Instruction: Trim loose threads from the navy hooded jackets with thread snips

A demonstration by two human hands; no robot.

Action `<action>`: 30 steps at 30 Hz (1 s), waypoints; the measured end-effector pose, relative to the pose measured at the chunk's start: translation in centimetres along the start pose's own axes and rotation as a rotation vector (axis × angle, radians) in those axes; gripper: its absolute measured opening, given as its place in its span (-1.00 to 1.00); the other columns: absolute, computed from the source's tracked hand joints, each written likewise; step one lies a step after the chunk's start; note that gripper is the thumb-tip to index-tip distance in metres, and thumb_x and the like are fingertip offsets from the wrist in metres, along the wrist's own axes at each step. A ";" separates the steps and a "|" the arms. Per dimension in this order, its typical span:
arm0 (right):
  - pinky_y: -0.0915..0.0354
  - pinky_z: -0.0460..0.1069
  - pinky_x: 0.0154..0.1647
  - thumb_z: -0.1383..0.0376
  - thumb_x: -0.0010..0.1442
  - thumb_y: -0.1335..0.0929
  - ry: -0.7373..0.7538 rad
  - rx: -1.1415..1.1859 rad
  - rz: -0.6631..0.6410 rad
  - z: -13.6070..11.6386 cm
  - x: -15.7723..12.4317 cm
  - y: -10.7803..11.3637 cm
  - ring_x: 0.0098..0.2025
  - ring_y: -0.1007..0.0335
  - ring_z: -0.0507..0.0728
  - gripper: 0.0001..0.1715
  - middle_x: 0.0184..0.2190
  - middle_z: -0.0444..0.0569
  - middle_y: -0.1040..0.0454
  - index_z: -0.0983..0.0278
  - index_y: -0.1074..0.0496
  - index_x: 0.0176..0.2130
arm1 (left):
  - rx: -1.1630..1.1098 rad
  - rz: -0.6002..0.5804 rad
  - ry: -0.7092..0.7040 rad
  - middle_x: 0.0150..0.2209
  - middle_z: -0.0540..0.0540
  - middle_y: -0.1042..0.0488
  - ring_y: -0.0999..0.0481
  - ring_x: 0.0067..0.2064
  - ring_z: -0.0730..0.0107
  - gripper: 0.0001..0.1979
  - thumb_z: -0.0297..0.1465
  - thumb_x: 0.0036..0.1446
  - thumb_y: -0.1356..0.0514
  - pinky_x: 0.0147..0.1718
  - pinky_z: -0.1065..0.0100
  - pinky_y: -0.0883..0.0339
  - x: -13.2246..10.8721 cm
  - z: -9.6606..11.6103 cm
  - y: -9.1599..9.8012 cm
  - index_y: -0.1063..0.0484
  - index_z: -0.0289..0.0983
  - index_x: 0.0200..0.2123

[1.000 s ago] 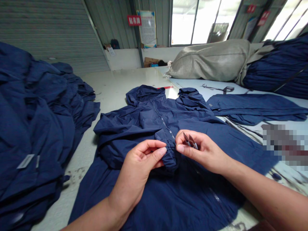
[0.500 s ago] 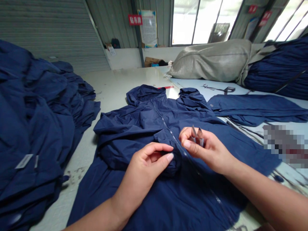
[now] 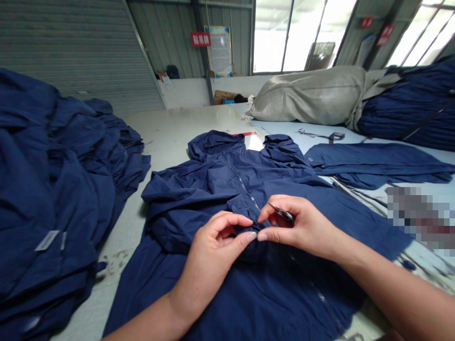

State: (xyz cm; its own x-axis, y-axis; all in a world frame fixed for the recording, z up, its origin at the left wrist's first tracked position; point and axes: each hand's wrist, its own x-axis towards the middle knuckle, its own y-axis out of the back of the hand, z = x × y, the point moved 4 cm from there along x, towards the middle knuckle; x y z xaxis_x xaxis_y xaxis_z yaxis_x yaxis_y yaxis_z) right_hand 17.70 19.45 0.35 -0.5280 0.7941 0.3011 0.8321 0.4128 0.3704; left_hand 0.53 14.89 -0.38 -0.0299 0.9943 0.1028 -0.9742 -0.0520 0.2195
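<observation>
A navy blue hooded jacket (image 3: 216, 303) lies spread in front of me, its zipper (image 3: 251, 198) running up the middle towards the hood. My left hand (image 3: 213, 255) is closed in a pinch on the bunched end of a sleeve (image 3: 245, 253), over the jacket front. Held against the fingers of my right hand (image 3: 302, 227) is a small pair of thread snips (image 3: 284, 214), blades pointing up and left. The right thumb and forefinger reach the left fingertips at the sleeve; any thread between them is too small to make out.
A tall heap of navy garments (image 3: 71, 189) stands at the left. On the right lie a folded navy garment (image 3: 377, 158) and dark cords (image 3: 334, 136). A grey sack (image 3: 309, 94) and a bundle of navy clothing (image 3: 408, 106) sit towards the back of the pale table (image 3: 170, 130).
My right hand has moved left and slightly down to the left fingertips, and the snips in it have tilted over. My left hand stays at the sleeve end. The view has tipped slightly.
</observation>
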 end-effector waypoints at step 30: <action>-0.37 -0.05 -0.16 0.22 0.39 -0.27 0.233 -0.328 0.052 -2.2 -1.1 1.7 -0.18 -0.44 0.07 -0.61 -0.17 0.03 -0.47 0.23 -0.47 0.12 | -0.470 -0.026 0.325 -0.35 -0.01 -0.50 -0.46 -0.31 0.45 -0.81 -0.30 0.01 -0.39 -0.27 0.45 -0.43 0.2 -0.6 -0.2 -0.52 -0.29 -0.37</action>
State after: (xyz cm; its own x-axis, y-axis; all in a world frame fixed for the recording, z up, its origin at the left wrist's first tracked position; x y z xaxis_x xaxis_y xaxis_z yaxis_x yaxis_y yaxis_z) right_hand 19.32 18.34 2.59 -0.5426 0.6724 0.5034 0.7801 0.1811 0.5989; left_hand 0.63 15.17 -0.98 0.0011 0.9762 -0.2170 -0.9680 -0.0534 -0.2453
